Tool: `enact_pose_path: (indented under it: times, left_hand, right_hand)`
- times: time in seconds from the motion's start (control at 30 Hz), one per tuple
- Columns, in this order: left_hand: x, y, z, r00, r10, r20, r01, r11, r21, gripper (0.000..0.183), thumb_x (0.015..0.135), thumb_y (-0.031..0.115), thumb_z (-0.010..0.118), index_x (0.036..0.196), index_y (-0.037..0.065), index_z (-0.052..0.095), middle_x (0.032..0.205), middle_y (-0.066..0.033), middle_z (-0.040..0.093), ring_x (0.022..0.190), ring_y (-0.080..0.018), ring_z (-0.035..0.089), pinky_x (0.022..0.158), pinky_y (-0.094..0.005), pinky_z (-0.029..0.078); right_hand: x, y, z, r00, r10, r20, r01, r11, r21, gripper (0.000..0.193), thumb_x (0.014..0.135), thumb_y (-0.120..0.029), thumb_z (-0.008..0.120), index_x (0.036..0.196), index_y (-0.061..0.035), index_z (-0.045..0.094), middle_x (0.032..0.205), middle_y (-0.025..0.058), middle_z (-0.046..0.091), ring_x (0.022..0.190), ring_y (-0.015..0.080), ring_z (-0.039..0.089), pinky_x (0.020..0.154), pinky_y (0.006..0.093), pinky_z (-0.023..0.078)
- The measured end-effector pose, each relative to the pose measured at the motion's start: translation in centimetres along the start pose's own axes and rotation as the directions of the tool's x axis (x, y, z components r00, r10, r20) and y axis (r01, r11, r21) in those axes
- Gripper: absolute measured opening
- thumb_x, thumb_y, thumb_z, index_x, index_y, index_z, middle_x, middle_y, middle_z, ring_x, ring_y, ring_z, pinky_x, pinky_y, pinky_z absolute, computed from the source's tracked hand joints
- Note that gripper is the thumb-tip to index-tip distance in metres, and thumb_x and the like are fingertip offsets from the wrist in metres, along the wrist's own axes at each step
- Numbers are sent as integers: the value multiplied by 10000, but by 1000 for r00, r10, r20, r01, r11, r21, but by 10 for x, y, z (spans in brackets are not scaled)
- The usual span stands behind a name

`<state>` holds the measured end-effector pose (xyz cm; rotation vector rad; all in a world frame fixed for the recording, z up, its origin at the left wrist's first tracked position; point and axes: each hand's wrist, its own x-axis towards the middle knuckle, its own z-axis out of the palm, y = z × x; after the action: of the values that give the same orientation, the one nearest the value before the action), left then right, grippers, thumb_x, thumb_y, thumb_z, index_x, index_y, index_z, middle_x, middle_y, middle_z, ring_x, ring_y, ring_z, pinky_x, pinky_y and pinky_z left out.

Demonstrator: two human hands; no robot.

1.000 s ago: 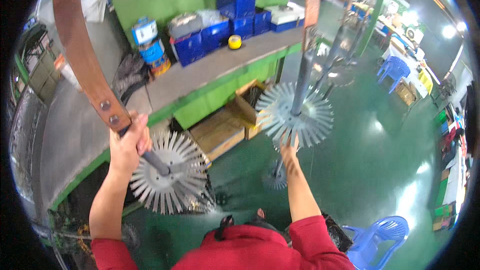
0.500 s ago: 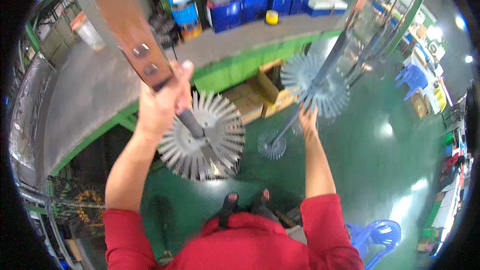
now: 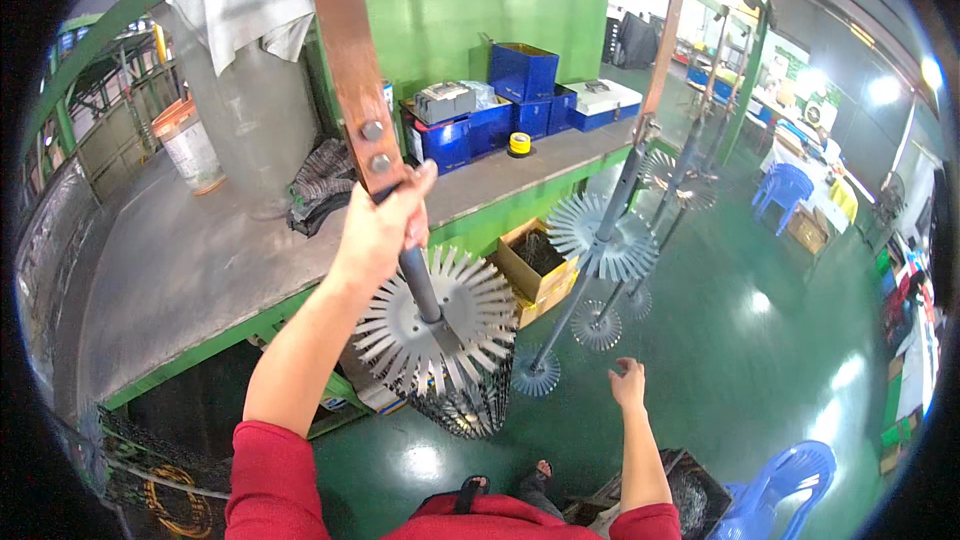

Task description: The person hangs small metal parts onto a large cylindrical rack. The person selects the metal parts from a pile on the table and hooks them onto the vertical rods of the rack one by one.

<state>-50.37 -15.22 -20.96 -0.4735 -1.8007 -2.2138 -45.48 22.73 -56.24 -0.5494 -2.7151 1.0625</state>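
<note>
My left hand is wrapped around the top of a grey rod, just under a copper-coloured bar with two bolts. Lower on this rod sits a round, slotted metal disc with finger-like teeth around its rim. Many small dark pieces hang in rows beneath it. My right hand is in the air, fingers loosely bent and apart, holding nothing. Beyond it, a second hanging rod carries a large toothed disc and a smaller one near its bottom end.
More rods with discs hang behind on the right. A green-edged workbench runs along the left, bearing blue boxes, yellow tape and a bucket. A cardboard box stands below; a blue chair is lower right.
My right hand has come off the right-hand disc and moved down toward me. My left hand stays on its rod. The view has tilted up, showing more of the bench and room.
</note>
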Motion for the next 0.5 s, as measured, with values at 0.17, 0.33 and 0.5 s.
enact_pose_path:
  times: [0.17,0.33,0.5]
  left_hand:
    - [4,-5,-12,997,-41,-65,42,999,20,375,905,269,618,623,153,400,463,43,355,375,-86,346,447,-274,342]
    - [-15,-43,-10,996,-86,-5,86,995,41,326,907,243,621,660,136,437,490,44,361,395,-82,348,453,-266,331]
    - [-44,-61,18,977,-161,137,163,987,-1,272,901,217,637,703,123,476,500,41,383,405,-71,356,431,-247,309]
  right_hand:
    - [-75,4,-8,992,116,56,-117,993,17,288,748,-191,713,979,-31,648,1013,183,603,983,311,595,862,395,475]
    - [-124,-23,-23,991,117,60,-123,988,92,257,770,-157,692,985,-23,652,962,179,642,913,302,643,827,385,505]
    - [-138,-114,-75,990,-134,-43,141,948,285,179,825,-87,646,979,3,628,957,134,663,888,237,666,797,331,521]
